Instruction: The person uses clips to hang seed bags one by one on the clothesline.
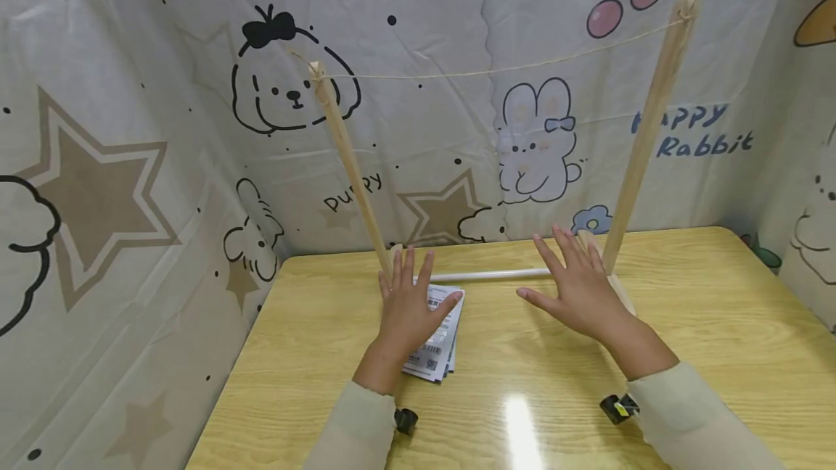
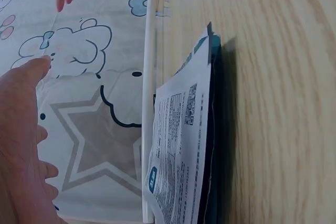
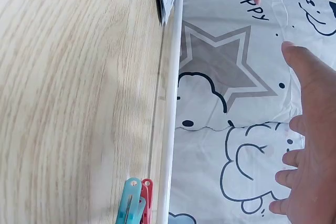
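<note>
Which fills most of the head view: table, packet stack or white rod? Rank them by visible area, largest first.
1. Table
2. Packet stack, partly hidden by the left hand
3. White rod, long but only a thin strip

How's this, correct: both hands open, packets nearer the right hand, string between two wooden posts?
No: packets are nearer the left hand, not the right hand, per the head view. Both hands open, string between two wooden posts: correct.
</note>
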A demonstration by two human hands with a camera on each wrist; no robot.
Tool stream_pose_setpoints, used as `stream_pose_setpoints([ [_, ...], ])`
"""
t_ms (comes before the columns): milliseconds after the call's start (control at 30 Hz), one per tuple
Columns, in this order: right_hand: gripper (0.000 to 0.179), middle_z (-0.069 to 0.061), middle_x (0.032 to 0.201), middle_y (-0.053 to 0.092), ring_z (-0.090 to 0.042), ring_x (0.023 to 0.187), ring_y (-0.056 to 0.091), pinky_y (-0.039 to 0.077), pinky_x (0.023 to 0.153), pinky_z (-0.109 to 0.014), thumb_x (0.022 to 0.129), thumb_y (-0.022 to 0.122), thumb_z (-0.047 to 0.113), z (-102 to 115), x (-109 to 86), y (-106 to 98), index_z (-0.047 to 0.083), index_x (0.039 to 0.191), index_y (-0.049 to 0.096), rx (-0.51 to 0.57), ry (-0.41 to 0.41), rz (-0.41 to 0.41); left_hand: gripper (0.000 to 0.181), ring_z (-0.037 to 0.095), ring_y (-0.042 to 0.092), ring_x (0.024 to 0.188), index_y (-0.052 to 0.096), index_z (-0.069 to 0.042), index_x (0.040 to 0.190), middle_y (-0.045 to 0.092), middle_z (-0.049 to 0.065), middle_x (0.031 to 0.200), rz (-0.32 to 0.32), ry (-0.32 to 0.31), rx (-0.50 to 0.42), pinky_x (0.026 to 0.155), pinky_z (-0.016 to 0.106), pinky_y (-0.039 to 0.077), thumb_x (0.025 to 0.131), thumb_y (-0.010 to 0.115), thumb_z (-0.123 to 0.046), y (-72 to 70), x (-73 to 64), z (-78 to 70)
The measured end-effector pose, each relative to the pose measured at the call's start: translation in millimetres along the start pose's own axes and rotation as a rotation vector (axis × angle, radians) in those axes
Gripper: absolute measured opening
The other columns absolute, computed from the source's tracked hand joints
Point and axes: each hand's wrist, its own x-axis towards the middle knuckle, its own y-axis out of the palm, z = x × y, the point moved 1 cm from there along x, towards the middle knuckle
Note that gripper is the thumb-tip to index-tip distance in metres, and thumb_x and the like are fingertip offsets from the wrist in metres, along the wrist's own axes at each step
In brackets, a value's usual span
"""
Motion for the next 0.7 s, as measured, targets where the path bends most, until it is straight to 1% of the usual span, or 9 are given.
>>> stream_pose_setpoints([
  [67,0.098,-0.025,0.168,0.009,-0.050,0.154,0.009,0.004,0.122,-0.068,0.091,0.062,0.064,0.0,-1.0,-1.6,0.015,0.163,0.018,0.010,0.006,0.010,0.092,0.032,-0.006,0.159,0.014,-0.025,0.164,0.003,0.010,0.172,0.000,-0.011,-0.019,0.122,0.068,0.004,0.093,0.045,-0.075,-0.5,0.0,1.7],
  [100,0.097,-0.025,0.168,0.009,-0.051,0.153,0.008,0.005,0.122,-0.068,0.092,0.062,0.063,-0.1,-1.4,-2.4,0.014,0.163,0.018,0.017,0.009,0.016,0.092,0.033,-0.002,0.159,0.016,-0.023,0.163,0.007,0.011,0.171,-0.004,-0.013,-0.027,0.122,0.068,0.007,0.093,0.048,-0.073,-0.8,0.2,2.7],
  [200,0.096,-0.025,0.168,0.010,-0.053,0.153,0.007,0.009,0.121,-0.069,0.093,0.062,0.061,-0.3,-2.9,-4.5,0.014,0.163,0.016,0.035,0.022,0.039,0.088,0.035,0.014,0.157,0.023,-0.015,0.161,0.022,0.015,0.167,-0.016,-0.024,-0.081,0.123,0.064,0.014,0.095,0.058,-0.061,-2.1,0.2,5.1],
  [267,0.094,-0.025,0.167,0.010,-0.054,0.152,0.007,0.010,0.121,-0.069,0.094,0.062,0.058,-0.4,-3.3,-5.4,0.014,0.163,0.015,0.045,0.028,0.051,0.085,0.036,0.026,0.153,0.028,-0.010,0.159,0.032,0.017,0.161,-0.028,-0.033,-0.108,0.122,0.061,0.021,0.095,0.064,-0.053,-3.1,-0.5,6.6],
  [333,0.094,-0.026,0.167,0.011,-0.054,0.152,0.010,0.012,0.120,-0.070,0.095,0.062,0.057,-0.2,-3.9,-5.8,0.014,0.163,0.015,0.049,0.030,0.058,0.082,0.036,0.033,0.149,0.031,-0.008,0.158,0.038,0.018,0.157,-0.033,-0.051,-0.133,0.121,0.058,0.025,0.095,0.066,-0.048,-4.0,-1.8,7.3],
  [433,0.092,-0.026,0.166,0.014,-0.056,0.149,0.018,0.016,0.117,-0.073,0.096,0.062,0.056,-0.2,-5.1,-5.5,0.014,0.163,0.015,0.059,0.029,0.070,0.080,0.037,0.038,0.145,0.033,-0.008,0.157,0.042,0.019,0.154,-0.034,-0.074,-0.159,0.118,0.058,0.030,0.095,0.068,-0.044,-4.8,-3.6,8.1],
  [533,0.090,-0.026,0.166,0.017,-0.057,0.146,0.024,0.021,0.113,-0.076,0.096,0.061,0.056,-0.8,-6.4,-4.9,0.014,0.163,0.016,0.063,0.029,0.077,0.078,0.037,0.040,0.144,0.034,-0.008,0.157,0.044,0.018,0.153,-0.028,-0.094,-0.176,0.115,0.057,0.034,0.095,0.068,-0.041,-3.9,-5.0,9.9],
  [633,0.087,-0.025,0.165,0.019,-0.057,0.144,0.027,0.024,0.110,-0.077,0.097,0.060,0.055,-2.5,-7.6,-4.0,0.012,0.162,0.021,0.069,0.031,0.077,0.076,0.037,0.042,0.142,0.036,-0.007,0.156,0.046,0.018,0.150,-0.033,-0.103,-0.195,0.113,0.056,0.037,0.094,0.070,-0.037,-2.7,-6.5,11.7],
  [700,0.085,-0.024,0.165,0.021,-0.058,0.143,0.030,0.028,0.109,-0.076,0.097,0.060,0.054,-3.5,-8.7,-3.4,0.011,0.161,0.024,0.071,0.034,0.076,0.075,0.038,0.044,0.139,0.039,-0.004,0.154,0.049,0.020,0.147,-0.046,-0.098,-0.199,0.111,0.056,0.039,0.094,0.071,-0.034,-1.6,-7.6,13.2],
])
